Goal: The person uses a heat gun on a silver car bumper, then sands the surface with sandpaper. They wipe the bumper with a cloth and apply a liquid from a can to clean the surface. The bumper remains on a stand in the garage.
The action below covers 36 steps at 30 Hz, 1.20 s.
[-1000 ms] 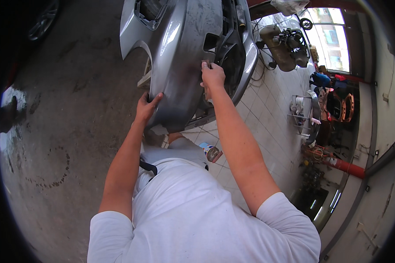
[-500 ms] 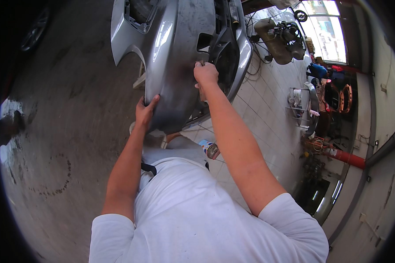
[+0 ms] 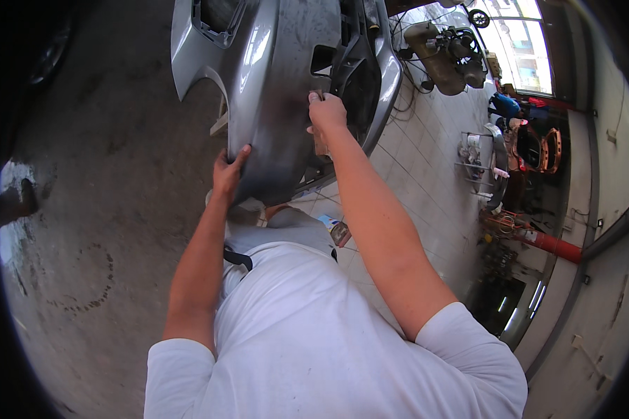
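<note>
A silver-grey car bumper (image 3: 253, 91) stretches away in front of me, with dull, dark sanded patches over its middle. My left hand (image 3: 228, 173) grips its near left edge, thumb on the outer face and the other fingers partly hidden behind it. On the right part of the bumper, below a square opening, my right hand (image 3: 328, 114) is closed round a brownish piece of sandpaper (image 3: 321, 144). The sandpaper's lower end sticks out under the palm; the face against the bumper is hidden.
A can-like container (image 3: 338, 230) with a colourful label stands by my legs. An air compressor (image 3: 437, 59) with hoses is at the far right. A metal rack (image 3: 476, 167) and a red cylinder (image 3: 552, 246) are along the right side. A wheel shows at the upper left.
My right hand has shifted slightly up along the bumper with the sandpaper. The bumper and my left hand sit a little further up and left in view.
</note>
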Each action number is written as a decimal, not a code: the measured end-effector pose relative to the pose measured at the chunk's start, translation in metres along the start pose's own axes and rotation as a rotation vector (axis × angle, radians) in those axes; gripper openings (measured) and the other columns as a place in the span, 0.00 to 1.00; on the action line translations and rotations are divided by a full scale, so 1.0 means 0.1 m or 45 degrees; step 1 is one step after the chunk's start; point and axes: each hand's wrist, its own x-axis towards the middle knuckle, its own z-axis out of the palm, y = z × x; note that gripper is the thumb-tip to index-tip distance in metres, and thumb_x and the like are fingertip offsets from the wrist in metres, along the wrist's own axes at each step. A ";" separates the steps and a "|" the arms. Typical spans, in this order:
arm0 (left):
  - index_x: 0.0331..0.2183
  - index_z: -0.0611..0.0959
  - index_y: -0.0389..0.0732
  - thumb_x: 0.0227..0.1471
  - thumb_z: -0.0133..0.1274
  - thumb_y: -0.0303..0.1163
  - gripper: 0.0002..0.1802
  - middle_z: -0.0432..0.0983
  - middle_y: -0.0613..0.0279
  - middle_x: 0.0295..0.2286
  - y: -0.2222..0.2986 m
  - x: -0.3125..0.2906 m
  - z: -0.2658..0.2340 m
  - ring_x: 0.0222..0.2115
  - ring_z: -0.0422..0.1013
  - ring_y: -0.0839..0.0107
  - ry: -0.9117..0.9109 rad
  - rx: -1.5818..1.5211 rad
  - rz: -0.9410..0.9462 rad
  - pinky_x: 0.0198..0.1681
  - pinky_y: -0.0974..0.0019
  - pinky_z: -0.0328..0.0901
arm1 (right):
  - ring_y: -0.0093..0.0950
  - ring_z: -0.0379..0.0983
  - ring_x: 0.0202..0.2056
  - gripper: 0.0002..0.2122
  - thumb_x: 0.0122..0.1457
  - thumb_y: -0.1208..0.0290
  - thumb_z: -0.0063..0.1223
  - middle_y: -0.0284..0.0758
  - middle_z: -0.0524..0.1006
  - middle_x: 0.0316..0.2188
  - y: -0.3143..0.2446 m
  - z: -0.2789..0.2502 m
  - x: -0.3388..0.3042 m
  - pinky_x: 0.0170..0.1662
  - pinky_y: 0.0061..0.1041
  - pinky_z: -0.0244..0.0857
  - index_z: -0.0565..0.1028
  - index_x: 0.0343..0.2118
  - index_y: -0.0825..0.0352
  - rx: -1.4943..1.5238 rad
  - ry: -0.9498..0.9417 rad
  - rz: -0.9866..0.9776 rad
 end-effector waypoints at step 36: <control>0.55 0.80 0.47 0.57 0.59 0.34 0.24 0.62 0.49 0.64 -0.30 -1.26 1.10 0.65 0.58 0.47 -0.102 2.040 0.955 0.67 0.45 0.54 | 0.20 0.75 0.42 0.18 0.71 0.51 0.48 0.27 0.79 0.41 3.01 -0.30 0.22 0.32 0.27 0.70 0.74 0.50 0.61 1.307 -1.322 0.326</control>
